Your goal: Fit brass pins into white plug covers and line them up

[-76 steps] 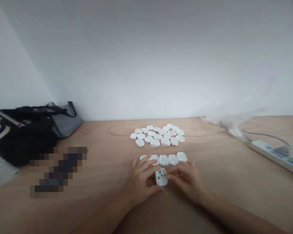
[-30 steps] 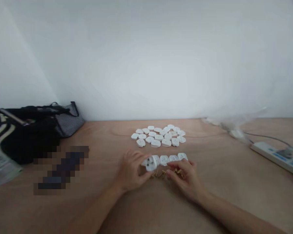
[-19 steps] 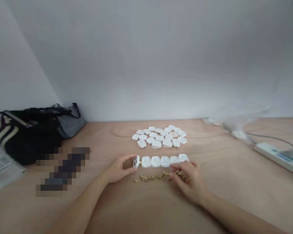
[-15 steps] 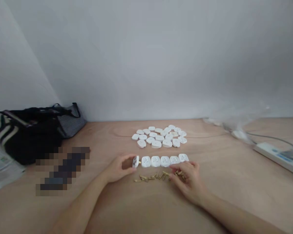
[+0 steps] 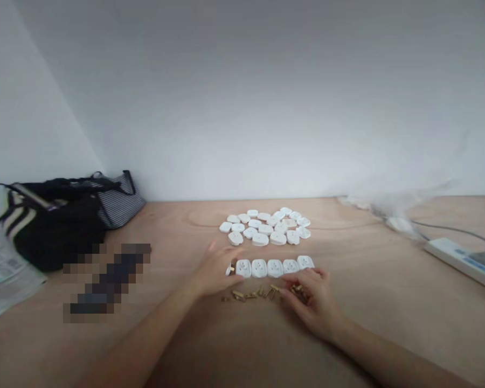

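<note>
My left hand point(image 5: 216, 272), smeared by motion, is at the left end of the row. Its fingers and thumb are around a tilted white socket cover point(image 5: 228, 270), from which a small brass piece point(image 5: 233, 268) sticks out. Just to its right, several white socket covers point(image 5: 275, 268) lie in a line with their holes showing. My right hand point(image 5: 309, 293) rests low over the right end of the loose brass pieces point(image 5: 250, 295), thumb and index finger apart. Some brass pieces show in the gap between them; nothing is visibly gripped.
Behind the row lies a loose group of more white covers point(image 5: 265, 229). A black bag point(image 5: 60, 231) stands at the far left, with a blurred-out dark item point(image 5: 109, 280) near it. On the right are a power strip point(image 5: 464, 264) and clear plastic wrap point(image 5: 400, 207).
My left hand has shifted to the right and turned, and the cover within it now shows less of its face. My right hand has stayed over the brass pieces.
</note>
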Action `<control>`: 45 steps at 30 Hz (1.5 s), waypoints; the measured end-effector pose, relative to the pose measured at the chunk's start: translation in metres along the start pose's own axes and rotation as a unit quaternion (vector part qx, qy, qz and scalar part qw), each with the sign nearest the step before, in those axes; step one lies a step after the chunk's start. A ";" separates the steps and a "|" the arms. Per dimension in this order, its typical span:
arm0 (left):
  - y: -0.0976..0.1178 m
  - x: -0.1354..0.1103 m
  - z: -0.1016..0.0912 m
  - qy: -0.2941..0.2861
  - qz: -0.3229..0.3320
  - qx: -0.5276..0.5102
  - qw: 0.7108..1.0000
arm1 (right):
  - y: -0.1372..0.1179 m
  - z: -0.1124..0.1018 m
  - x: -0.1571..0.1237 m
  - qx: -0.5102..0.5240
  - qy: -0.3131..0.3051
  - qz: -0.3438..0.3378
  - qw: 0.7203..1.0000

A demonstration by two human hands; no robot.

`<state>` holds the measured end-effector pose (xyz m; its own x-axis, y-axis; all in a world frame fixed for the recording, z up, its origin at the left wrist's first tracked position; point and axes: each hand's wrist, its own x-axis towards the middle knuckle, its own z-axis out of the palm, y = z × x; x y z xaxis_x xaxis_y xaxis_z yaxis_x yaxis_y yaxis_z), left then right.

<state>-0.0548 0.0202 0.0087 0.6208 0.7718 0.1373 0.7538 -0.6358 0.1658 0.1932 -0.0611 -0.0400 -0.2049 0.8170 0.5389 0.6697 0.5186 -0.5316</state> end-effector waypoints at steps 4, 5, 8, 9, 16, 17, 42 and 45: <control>0.011 -0.007 -0.008 0.084 0.060 -0.005 0.995 | 0.001 0.001 0.000 0.008 0.003 -0.008 1.000; 0.016 -0.010 -0.010 0.101 0.085 -0.007 0.991 | 0.001 0.001 0.000 0.014 0.004 -0.014 1.000; 0.036 -0.020 -0.005 0.130 0.130 -0.040 0.982 | -0.001 0.000 0.001 0.048 -0.014 -0.055 0.997; 0.042 -0.024 -0.002 0.137 0.139 -0.057 0.979 | -0.001 -0.001 0.001 0.061 -0.029 -0.069 0.995; 0.059 -0.038 0.025 0.112 0.108 -0.142 0.978 | -0.006 -0.003 0.006 0.079 -0.113 -0.081 0.987; 0.059 -0.037 0.026 0.110 0.106 -0.146 0.977 | -0.007 -0.002 0.007 0.080 -0.114 -0.076 0.987; 0.028 -0.050 -0.009 0.011 -0.098 -0.205 0.974 | -0.007 0.003 0.016 0.029 -0.070 -0.070 0.995; 0.039 -0.040 -0.009 0.072 -0.051 -0.241 0.966 | -0.005 0.005 0.020 0.026 -0.062 -0.084 0.994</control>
<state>-0.0517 -0.0353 0.0181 0.4863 0.8442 0.2254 0.5992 -0.5099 0.6172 0.1816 -0.0460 -0.0296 -0.3992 0.7415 0.5393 0.5816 0.6595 -0.4763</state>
